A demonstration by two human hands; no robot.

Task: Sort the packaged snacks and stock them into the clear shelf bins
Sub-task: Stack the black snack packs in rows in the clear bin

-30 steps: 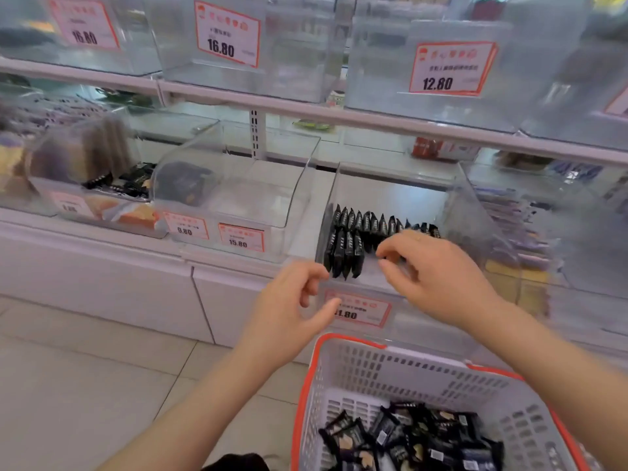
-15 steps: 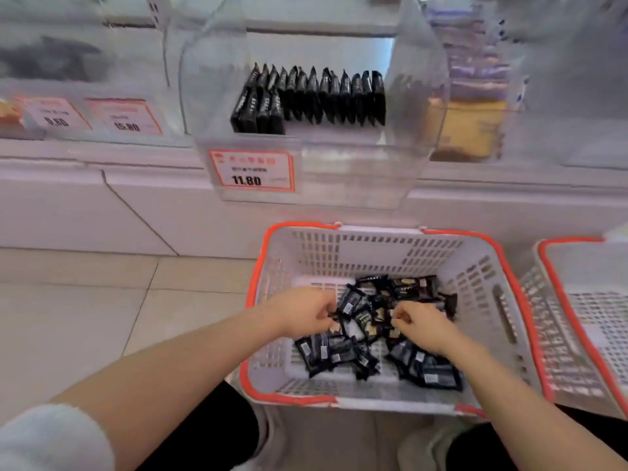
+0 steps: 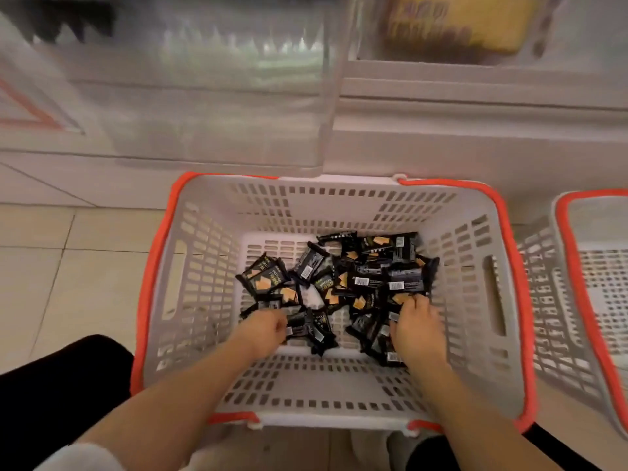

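Grabbing black snack packets (image 3: 334, 283) from the white basket (image 3: 339, 385), left hand (image 3: 266, 329) and right hand (image 3: 416, 329) both curled around some, best squared up before lifting.

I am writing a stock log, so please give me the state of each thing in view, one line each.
Left hand: inside the basket, grip closed around a black packet.
Right hand: inside the basket, fingers curled on packets.
Black snack packets: loose, jumbled pile on the basket floor.
Basket: on the floor, partly filled.
Second basket: at the right, no contents visible.
Clear shelf bin: above, blurred, contents unclear.
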